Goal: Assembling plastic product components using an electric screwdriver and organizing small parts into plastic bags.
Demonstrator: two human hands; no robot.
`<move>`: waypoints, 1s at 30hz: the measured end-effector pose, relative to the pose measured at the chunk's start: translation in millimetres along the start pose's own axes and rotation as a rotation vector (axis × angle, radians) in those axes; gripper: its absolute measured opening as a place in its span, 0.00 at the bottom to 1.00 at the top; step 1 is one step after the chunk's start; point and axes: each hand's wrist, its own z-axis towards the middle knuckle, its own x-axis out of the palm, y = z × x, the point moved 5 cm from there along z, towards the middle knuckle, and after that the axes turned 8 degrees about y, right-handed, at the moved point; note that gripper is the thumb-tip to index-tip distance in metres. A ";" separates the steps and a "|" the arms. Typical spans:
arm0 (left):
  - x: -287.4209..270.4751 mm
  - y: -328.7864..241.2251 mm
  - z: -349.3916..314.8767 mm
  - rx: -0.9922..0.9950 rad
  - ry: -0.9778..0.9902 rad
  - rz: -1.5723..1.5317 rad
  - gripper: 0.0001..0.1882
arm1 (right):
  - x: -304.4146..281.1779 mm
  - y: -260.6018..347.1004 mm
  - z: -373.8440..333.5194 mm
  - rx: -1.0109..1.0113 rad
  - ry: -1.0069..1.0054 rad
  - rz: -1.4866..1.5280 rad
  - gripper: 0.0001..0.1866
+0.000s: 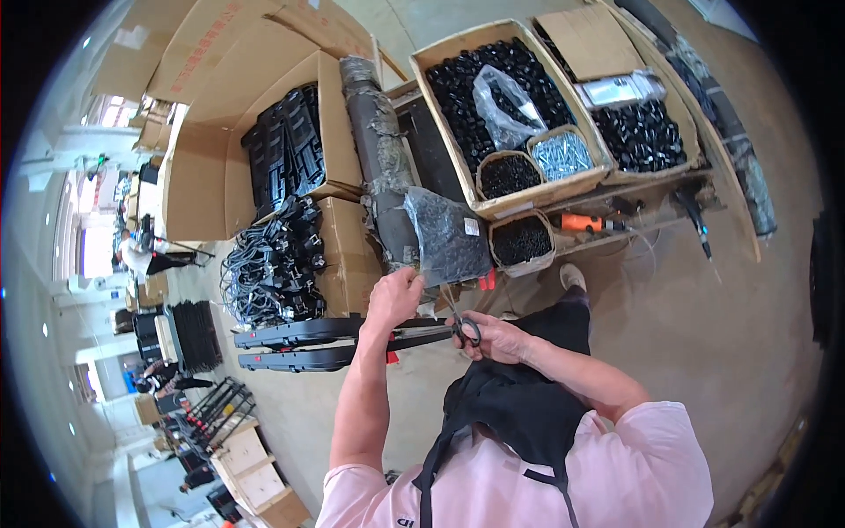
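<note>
My left hand (395,299) pinches the near corner of a clear plastic bag (447,236) full of small dark parts, which has a white label on it. In my right hand (495,339) is a pair of scissors (466,330), with fingers in the black handles. Its blades point up and away, close beside the bag's near edge. Whether the blades touch the plastic I cannot tell. Below my left hand lie two long black plastic parts (304,359), passing under the left forearm.
Cartons of black parts (458,97) and screws (563,157) stand at the back right, near an orange power tool (581,222). Left of the bag are a padded post (380,158), an open carton (202,189) and a heap of black cabled parts (277,264). Other people (141,255) are far left.
</note>
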 end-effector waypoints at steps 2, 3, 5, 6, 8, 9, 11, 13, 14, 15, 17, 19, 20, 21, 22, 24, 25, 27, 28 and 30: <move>1.4 1.9 2.2 0.025 0.008 0.038 0.20 | 2.1 -13.4 10.8 -0.033 -0.001 0.030 0.28; 1.3 2.1 3.1 0.042 0.000 0.062 0.20 | 3.2 -18.6 16.2 -0.049 0.002 0.046 0.28; -0.3 -3.4 4.1 0.059 0.028 0.106 0.19 | 5.3 -22.8 27.1 -0.095 -0.013 0.037 0.28; -0.2 -5.0 4.9 0.062 0.040 0.139 0.19 | 5.8 -23.7 32.3 -0.110 -0.031 0.013 0.28; -0.6 -3.6 6.0 0.077 0.048 0.166 0.19 | 8.7 -23.7 42.1 -0.135 -0.056 -0.021 0.27; -0.7 -2.5 6.4 0.079 0.048 0.182 0.19 | 10.1 -22.5 46.1 -0.149 -0.060 -0.018 0.27; -0.3 0.0 7.2 0.098 0.058 0.183 0.20 | 10.1 -20.0 53.6 -0.183 -0.073 -0.044 0.28; 1.3 1.5 8.1 0.113 0.066 0.181 0.20 | 10.5 -18.8 60.2 -0.204 -0.080 -0.034 0.28; 1.7 2.5 8.5 0.112 0.058 0.172 0.20 | 10.5 -18.7 62.6 -0.212 -0.082 -0.027 0.29; 2.1 3.5 9.0 0.110 0.050 0.162 0.20 | 10.5 -18.6 64.0 -0.221 -0.085 -0.025 0.29; 3.3 6.2 9.7 0.105 0.052 0.155 0.20 | 11.5 -17.2 67.1 -0.243 -0.093 -0.023 0.28; 3.7 6.3 9.7 0.098 0.052 0.144 0.20 | 12.4 -16.9 69.5 -0.256 -0.092 -0.013 0.27; 3.7 5.6 9.2 0.080 0.056 0.120 0.21 | 12.4 -16.8 70.3 -0.265 -0.091 -0.003 0.26; 3.8 5.3 9.0 0.062 0.060 0.097 0.21 | 12.7 -17.4 71.1 -0.267 -0.092 -0.004 0.26; 3.5 5.4 8.7 0.062 0.059 0.097 0.21 | 12.8 -18.0 72.1 -0.281 -0.115 0.001 0.26; 2.5 5.8 8.2 0.061 0.050 0.094 0.21 | 13.7 -19.9 73.7 -0.296 -0.138 0.005 0.25; 2.4 6.5 8.6 0.062 0.049 0.094 0.21 | 13.3 -20.7 75.1 -0.310 -0.130 0.001 0.24; 2.1 6.7 9.8 0.085 0.040 0.118 0.21 | 10.9 -21.8 76.6 -0.324 -0.123 -0.004 0.24; 1.2 4.8 9.1 0.084 0.040 0.118 0.21 | 12.1 -21.0 76.7 -0.339 -0.116 -0.002 0.23; 0.3 2.4 8.7 0.049 0.056 0.110 0.20 | 13.8 -19.1 78.3 -0.355 -0.109 0.002 0.22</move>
